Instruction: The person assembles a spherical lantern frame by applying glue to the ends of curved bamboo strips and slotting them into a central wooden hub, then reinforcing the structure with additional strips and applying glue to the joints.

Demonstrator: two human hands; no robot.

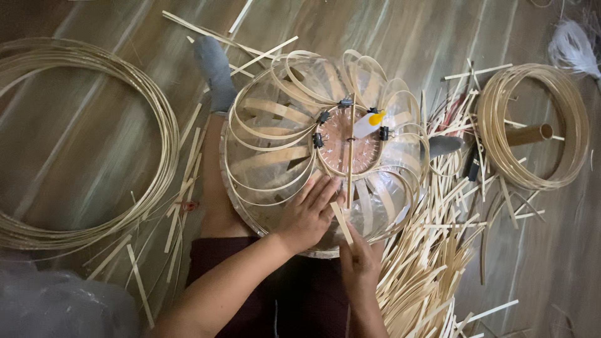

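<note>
The dome (294, 156) of looped bamboo strips sits on the person's lap, between their legs, over a clear bowl-shaped form. At the dome's top is a round disc (347, 141) with small black clips (318, 140) around its rim and a white and yellow bottle (368, 123) lying on it. One straight strip (349, 156) runs down from the disc toward the near rim. The left hand (308, 213) lies flat on the dome's near side, fingers spread, pinning the loops. The right hand (360, 260) is closed on a short strip (342, 223) just below the disc, its tip aimed under the loops. Judging from this, the strip wants feeding in at a low angle while the left hand holds the neighbouring loops from springing. Loose strips (426, 263) lie heaped right of the dome; coils (532, 125) lie farther out.
</note>
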